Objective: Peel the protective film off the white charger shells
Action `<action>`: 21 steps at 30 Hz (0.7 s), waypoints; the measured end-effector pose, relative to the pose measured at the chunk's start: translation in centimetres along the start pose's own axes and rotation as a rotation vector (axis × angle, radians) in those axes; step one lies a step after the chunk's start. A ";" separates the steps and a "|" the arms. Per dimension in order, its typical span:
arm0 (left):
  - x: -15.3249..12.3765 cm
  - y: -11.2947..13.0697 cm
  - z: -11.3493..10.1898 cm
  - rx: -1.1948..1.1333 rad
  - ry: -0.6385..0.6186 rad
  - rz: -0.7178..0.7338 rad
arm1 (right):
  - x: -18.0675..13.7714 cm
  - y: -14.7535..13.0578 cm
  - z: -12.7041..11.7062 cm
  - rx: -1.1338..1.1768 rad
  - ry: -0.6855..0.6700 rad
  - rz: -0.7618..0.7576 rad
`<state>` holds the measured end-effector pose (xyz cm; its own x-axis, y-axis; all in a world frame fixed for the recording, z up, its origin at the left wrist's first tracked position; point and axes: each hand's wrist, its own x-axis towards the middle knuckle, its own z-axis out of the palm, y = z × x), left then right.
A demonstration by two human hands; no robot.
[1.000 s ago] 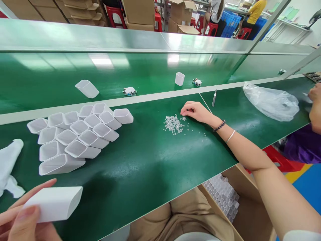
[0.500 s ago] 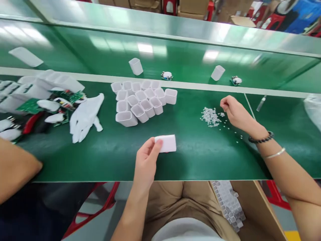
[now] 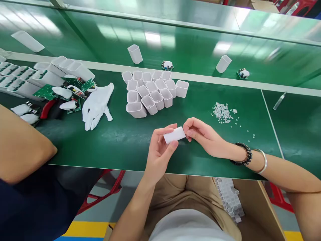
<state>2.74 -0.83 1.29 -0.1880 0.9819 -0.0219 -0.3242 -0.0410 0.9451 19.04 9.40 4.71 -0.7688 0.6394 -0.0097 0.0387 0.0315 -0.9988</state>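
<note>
Held by its sides in my left hand [image 3: 160,150] is a white plastic housing [image 3: 175,135], lying nearly level above the front of the table. At the housing's right end, my right hand [image 3: 202,135] has thumb and fingers pinched together. Whatever that pinch contains is too small or hidden to make out. Beyond my right hand lies a loose pile of tiny clear pieces [image 3: 221,112], with a few strays around it. Open white housings [image 3: 150,97] of the same sort stand in rows behind my left hand.
To the left are a white glove [image 3: 98,105], circuit boards [image 3: 47,91], a red-handled tool [image 3: 47,108] and filled housings [image 3: 22,78]. A co-worker's arm [image 3: 23,144] rests at the left edge. A thin clear tube [image 3: 279,101] lies right. Below stands a cardboard box [image 3: 260,204] with clear parts.
My right hand has come left from the pile of tiny pieces to the end of the housing. My left hand has raised and tilted the housing. The view has shifted slightly.
</note>
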 end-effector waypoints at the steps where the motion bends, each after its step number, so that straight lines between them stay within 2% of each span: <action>1: -0.1 0.0 0.0 0.017 -0.009 -0.011 | -0.1 0.1 0.0 -0.024 0.000 -0.011; 6: -0.1 0.3 -0.1 0.152 -0.088 -0.104 | -0.5 0.7 0.0 -0.147 -0.007 -0.133; 12: 0.2 0.7 0.3 0.205 -0.081 -0.173 | -0.6 0.8 -0.7 -0.301 0.010 -0.213; 21: 0.3 0.5 1.2 0.268 0.043 -0.215 | -0.7 0.1 -1.5 -0.589 0.043 -0.355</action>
<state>3.67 -0.31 2.12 -0.1822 0.9539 -0.2386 -0.1068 0.2220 0.9692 20.49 10.11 4.71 -0.7737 0.5425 0.3271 0.1391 0.6493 -0.7477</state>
